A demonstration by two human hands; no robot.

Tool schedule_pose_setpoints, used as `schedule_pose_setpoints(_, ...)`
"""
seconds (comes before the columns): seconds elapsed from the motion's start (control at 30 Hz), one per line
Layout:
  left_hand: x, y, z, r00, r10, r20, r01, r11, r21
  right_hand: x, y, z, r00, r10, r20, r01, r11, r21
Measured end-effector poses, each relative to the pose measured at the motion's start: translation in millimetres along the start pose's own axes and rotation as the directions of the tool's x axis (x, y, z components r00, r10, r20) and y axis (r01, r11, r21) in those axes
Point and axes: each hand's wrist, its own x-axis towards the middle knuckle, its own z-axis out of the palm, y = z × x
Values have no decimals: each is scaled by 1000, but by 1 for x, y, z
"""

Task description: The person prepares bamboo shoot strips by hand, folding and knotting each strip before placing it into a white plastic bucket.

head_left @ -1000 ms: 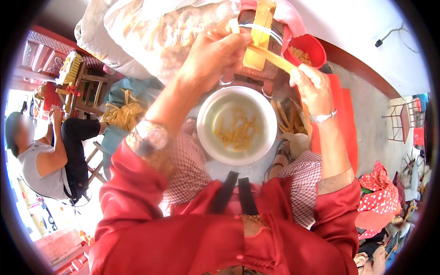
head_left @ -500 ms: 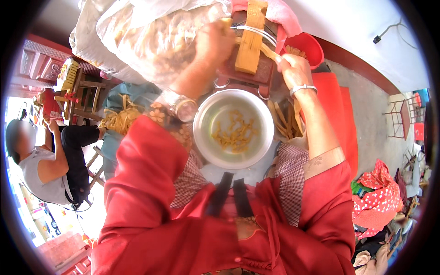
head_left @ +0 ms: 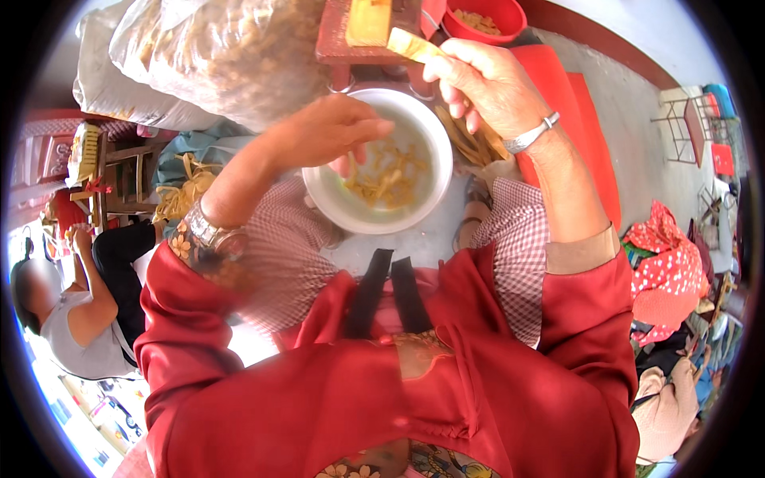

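Over the near right corner of the bench (head_left: 333, 46), the right hand (head_left: 496, 89) pinches a yellow strip (head_left: 413, 45); the left hand (head_left: 319, 131), fingers loosely parted, shows nothing held. Short pieces (head_left: 388, 190) fill some of the basin (head_left: 381, 225); long strips (head_left: 472, 143) remain.

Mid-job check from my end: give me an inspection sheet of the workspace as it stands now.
Surface: red bench, a yellow block on it.
Things in use: yellow strip; white basin with yellow pieces in it.
Clutter: dotted red cloth heaped at right; bulging clear bag at upper left.
Hands: right hand pinches the yellow strip; left hand over the white basin's left side, fingers loosely bent, no held thing visible.
Cables: nothing clearly seen.
Surroundings: seated person at left; red bowl beyond the right hand; grey floor at right.
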Motion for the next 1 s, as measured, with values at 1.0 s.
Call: schedule_pose_setpoints(1.0,126,15,99,949,-21,-314,-155,837,-525,-16,158,-36,956,201,-216,-66,859,507)
